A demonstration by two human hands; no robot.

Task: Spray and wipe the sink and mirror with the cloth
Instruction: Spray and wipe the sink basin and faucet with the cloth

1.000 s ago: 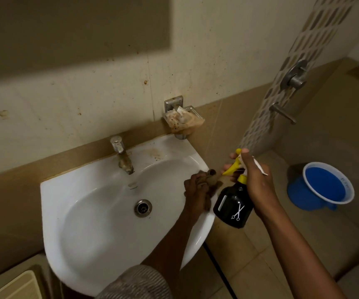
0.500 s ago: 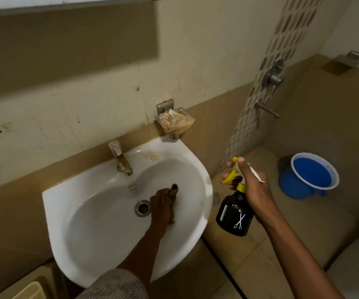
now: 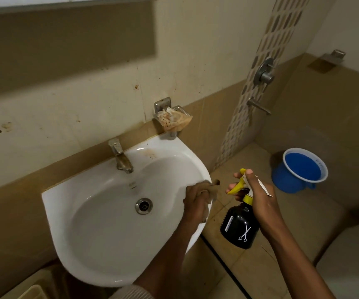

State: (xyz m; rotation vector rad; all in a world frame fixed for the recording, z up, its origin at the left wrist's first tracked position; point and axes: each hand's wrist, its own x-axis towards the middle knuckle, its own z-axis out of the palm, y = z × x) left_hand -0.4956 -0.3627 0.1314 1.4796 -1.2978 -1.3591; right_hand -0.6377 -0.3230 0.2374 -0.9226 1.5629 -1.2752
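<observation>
Landmark: sink. Bowl open around drain. Tap blocks back rim centre; soap dish overhangs back right corner. Left hand occupies right rim. Spray bottle hangs just right of sink; bucket farther right.

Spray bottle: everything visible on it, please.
The spray bottle has a round, glossy black body that looks plastic, printed with a white comb and scissors. A yellow collar, trigger and nozzle top it. The right hand grips its neck, fingers on the trigger. It hangs roughly upright in the air right of the sink, touching nothing else. Fill level can't be seen.
</observation>
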